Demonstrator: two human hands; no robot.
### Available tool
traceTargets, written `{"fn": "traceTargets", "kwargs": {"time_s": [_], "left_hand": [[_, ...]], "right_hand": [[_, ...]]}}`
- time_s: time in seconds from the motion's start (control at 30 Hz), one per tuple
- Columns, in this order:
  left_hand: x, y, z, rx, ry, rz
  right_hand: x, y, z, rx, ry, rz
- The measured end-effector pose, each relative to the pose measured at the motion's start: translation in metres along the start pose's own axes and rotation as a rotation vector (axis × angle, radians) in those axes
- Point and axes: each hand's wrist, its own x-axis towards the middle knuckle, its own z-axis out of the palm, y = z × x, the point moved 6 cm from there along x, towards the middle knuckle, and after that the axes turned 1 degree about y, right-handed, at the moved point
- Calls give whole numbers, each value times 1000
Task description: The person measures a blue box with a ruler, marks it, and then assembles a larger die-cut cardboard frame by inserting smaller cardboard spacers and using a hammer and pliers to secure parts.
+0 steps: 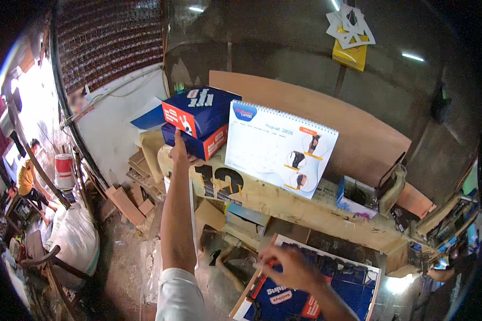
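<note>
My left hand [181, 152] reaches far forward and grips the near left corner of the lower dark blue box [197, 145], thumb against its side. Another dark blue box [202, 103] with an orange-red panel rests on top. Nearer to me, my right hand [294, 273] hovers over a white-edged tray or board [376, 278] covered in dark blue printed pieces [353, 289]. Motion smears its fingers, which look bent. I cannot make out anything held in it. Right beside the boxes stands a spiral-bound desk calendar [273, 147].
The boxes and calendar stand on a worn yellowish wooden bench [284, 202]. A small open box [357, 195] sits toward its right end. A large brown board [305, 101] leans behind. At left are a white sack [72, 241], a red-and-white bucket [64, 168] and another person [27, 176].
</note>
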Motion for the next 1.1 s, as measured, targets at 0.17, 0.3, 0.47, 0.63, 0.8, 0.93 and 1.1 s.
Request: {"fn": "traceTargets", "kwargs": {"time_s": [0.17,0.3,0.47,0.63,0.8,0.93,1.1], "left_hand": [[-2,4,-32,349,247,170],[-41,12,-37,226,78,266],[-84,-4,-38,-112,-187,79],[-101,-7,-48,-200,-235,148],[-102,-19,-48,-232,-222,115],[-99,-21,-51,-233,-201,104],[-76,-22,-35,-204,-131,88]], "right_hand": [[87,-60,-54,-295,285,-380],[177,-124,-56,-440,416,-663],[245,-132,-6,-743,352,-535],[251,-109,15,-911,478,-597],[232,-120,-14,-604,611,-800],[206,-159,-63,-72,717,-835],[162,-186,-111,34,811,-854]]}}
